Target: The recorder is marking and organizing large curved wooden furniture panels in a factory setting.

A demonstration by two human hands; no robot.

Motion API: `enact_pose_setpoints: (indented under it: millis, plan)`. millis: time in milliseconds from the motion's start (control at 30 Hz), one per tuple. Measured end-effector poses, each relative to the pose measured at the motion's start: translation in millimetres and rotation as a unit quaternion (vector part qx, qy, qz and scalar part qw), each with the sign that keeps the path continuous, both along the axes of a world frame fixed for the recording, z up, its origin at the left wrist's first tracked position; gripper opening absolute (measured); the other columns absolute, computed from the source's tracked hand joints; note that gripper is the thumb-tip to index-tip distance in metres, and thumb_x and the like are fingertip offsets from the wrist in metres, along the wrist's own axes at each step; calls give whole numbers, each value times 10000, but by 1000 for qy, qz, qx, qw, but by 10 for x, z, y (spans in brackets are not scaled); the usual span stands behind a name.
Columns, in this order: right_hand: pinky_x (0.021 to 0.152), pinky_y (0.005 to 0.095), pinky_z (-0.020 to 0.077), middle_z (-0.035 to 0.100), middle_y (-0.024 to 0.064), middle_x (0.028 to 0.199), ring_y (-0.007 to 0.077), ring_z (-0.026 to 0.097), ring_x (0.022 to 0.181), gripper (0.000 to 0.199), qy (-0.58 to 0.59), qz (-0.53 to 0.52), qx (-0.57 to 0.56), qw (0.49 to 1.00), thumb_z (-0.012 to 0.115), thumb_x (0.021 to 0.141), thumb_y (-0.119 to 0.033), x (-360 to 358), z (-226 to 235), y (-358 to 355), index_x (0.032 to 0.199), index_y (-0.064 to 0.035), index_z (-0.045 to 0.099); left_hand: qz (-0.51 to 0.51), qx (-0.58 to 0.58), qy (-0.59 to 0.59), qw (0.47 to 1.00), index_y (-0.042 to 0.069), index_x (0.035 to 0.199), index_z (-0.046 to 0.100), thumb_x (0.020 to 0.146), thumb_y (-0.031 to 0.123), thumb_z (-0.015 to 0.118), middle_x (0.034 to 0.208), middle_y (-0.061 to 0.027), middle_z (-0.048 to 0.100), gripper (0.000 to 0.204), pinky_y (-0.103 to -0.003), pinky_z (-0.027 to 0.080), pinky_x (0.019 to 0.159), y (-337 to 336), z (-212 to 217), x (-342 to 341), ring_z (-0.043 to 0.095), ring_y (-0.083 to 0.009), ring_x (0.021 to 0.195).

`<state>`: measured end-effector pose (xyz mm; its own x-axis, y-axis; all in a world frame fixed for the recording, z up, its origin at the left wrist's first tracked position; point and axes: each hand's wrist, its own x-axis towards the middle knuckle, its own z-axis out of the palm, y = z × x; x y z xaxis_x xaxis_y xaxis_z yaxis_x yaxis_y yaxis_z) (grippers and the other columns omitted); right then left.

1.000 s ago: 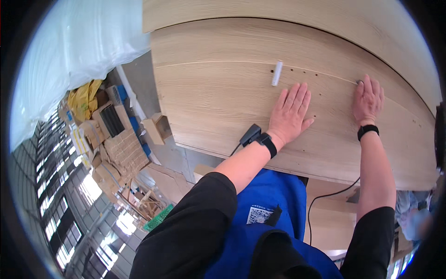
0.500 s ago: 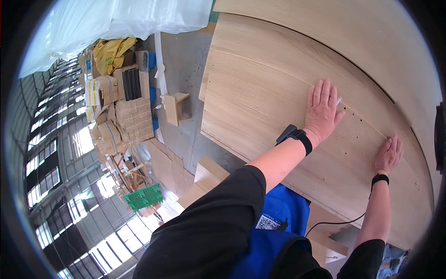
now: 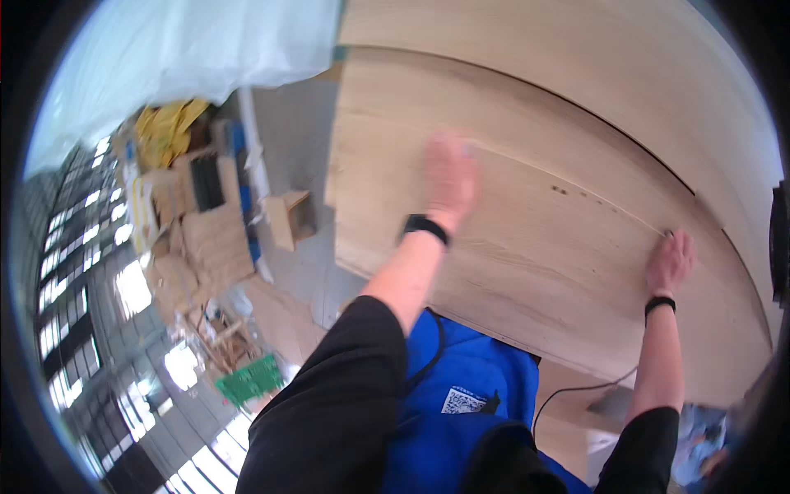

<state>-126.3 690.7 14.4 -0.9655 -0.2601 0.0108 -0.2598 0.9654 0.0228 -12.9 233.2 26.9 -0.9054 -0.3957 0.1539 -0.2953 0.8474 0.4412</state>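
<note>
A large light wood-grain panel (image 3: 527,272) lies flat in front of me, with a thin groove running along it and several small dark holes. My left hand (image 3: 451,174) is over the left half of the panel, smeared by motion. A small pale spot shows beside its fingertips, too blurred to name. Farther right, my right hand (image 3: 671,262) rests on the panel near the groove, fingers extended forward and slightly blurred. A tiny dark speck shows at its fingertips; I cannot tell what it is. Both wrists wear black bands.
Another wood-grain panel (image 3: 494,37) lies along the far side. Translucent plastic sheeting (image 3: 206,41) hangs at upper left. On the floor to the left are a small wooden box (image 3: 288,221), stacked cardboard (image 3: 216,243) and a green plastic crate (image 3: 249,379). A black cable (image 3: 568,390) runs near my body.
My left hand has swept left along the panel, away from the holes. My right hand stays near the groove at the right. The whole view has shifted a little.
</note>
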Motion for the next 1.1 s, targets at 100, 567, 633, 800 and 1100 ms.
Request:
enact_pose_setpoints:
  millis: [100, 567, 633, 800, 1100]
  plan:
    - [957, 470, 416, 632, 103, 1097, 330, 538, 1118, 197, -141, -138, -197, 960, 565, 863, -196, 41, -200, 374, 1036, -148, 648, 70, -12, -62, 996, -29, 1363, 374, 993, 200, 415, 1418, -223, 380, 437, -479, 228, 1140, -549, -207, 175, 311, -365, 1355]
    - [991, 461, 402, 573, 99, 1228, 317, 496, 1166, 362, -10, -1, -94, 996, 555, 908, -229, -76, -82, -425, 1263, -158, 578, 121, -298, -172, 931, -57, 1319, 453, 990, 273, 418, 1342, -264, 484, 467, -466, 339, 1072, -1684, -242, 807, 450, -375, 1256]
    - [898, 460, 459, 613, 94, 1125, 305, 562, 1051, 266, -74, -89, -273, 955, 570, 889, -188, -168, -299, 378, 1142, -134, 631, 181, -49, -121, 975, -38, 1326, 437, 993, 258, 415, 1327, -244, 487, 447, -454, 319, 1086, -1016, -291, 546, 427, -369, 1273]
    - [973, 426, 395, 575, 125, 1118, 313, 522, 1063, 374, -19, -5, 12, 1000, 452, 957, -255, -344, 313, -522, 1244, -51, 577, 227, -35, 24, 973, 20, 1226, 477, 933, 159, 534, 1315, -178, 494, 329, -455, 362, 1007, -1136, -38, 921, 482, -371, 1156]
    - [715, 404, 440, 532, 137, 814, 314, 529, 816, 182, -218, 251, -174, 927, 542, 935, -155, -367, 809, -2863, 856, -14, 626, 272, -67, 3, 960, 137, 1069, 477, 862, 197, 633, 1302, -78, 522, 265, -454, 389, 906, -1017, 271, 1124, 511, -298, 1089]
